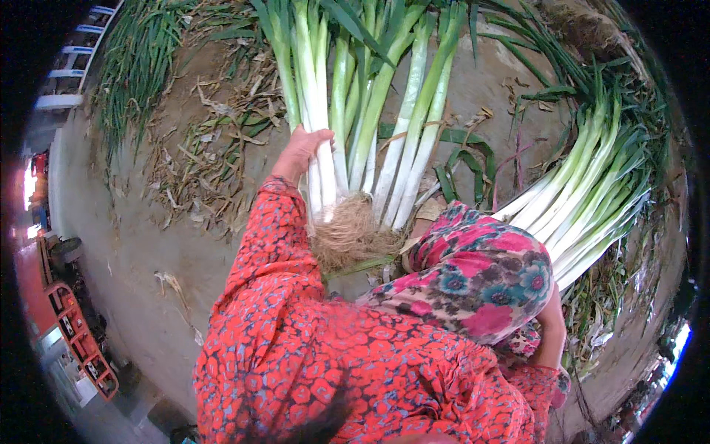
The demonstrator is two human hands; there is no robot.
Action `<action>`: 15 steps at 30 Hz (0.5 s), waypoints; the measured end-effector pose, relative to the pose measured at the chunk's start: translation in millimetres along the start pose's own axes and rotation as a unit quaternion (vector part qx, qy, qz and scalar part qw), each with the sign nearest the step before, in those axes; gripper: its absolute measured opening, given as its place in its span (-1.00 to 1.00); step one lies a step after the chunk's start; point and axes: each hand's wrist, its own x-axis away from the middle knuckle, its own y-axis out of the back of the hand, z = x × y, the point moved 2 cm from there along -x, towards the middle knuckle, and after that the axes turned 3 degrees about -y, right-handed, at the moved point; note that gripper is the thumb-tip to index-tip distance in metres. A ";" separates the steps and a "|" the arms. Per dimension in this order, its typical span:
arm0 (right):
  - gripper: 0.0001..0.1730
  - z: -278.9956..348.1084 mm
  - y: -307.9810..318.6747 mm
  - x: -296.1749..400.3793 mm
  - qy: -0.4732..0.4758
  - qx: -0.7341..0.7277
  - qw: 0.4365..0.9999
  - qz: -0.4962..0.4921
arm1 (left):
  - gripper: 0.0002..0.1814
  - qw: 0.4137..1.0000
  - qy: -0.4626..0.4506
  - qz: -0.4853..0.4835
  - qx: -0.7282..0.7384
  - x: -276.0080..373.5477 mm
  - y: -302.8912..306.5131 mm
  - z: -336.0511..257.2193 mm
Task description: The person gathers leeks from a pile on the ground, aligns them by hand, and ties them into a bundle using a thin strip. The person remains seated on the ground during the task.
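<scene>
My left hand is closed around the white stalks of several long green onions, at the left of a row of them in front of me. Their tangled brown roots point towards my body, and the green leaves run to the top of the view. More thick white stalks lie just to the right, with a tan tie across some of them. My right forearm comes down beside my bent knee in flowered trousers; the right hand itself is hidden behind the knee.
A large pile of green onions lies at the right. Dry leaf scraps cover the ground on the left, near more green leaves. A pink string lies beyond my knee. A red frame stands at the far left.
</scene>
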 end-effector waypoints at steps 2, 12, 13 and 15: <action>-0.72 -10.9 9.4 2.6 -0.002 -0.026 1.000 0.003 | -0.56 0.974 0.023 0.130 0.186 26.1 -3.1 -37.7; -0.65 149.5 43.6 52.9 0.283 -0.140 0.946 -0.075 | -0.43 0.813 -0.135 0.245 0.511 133.4 -74.4 -121.4; -0.62 172.0 35.3 58.1 0.315 -0.126 0.938 -0.078 | -0.42 0.838 -0.107 0.232 0.481 138.5 -82.7 -108.7; -0.56 207.3 8.6 65.3 0.335 -0.193 0.922 -0.005 | -0.42 0.853 -0.091 0.296 0.420 124.3 -89.7 -68.2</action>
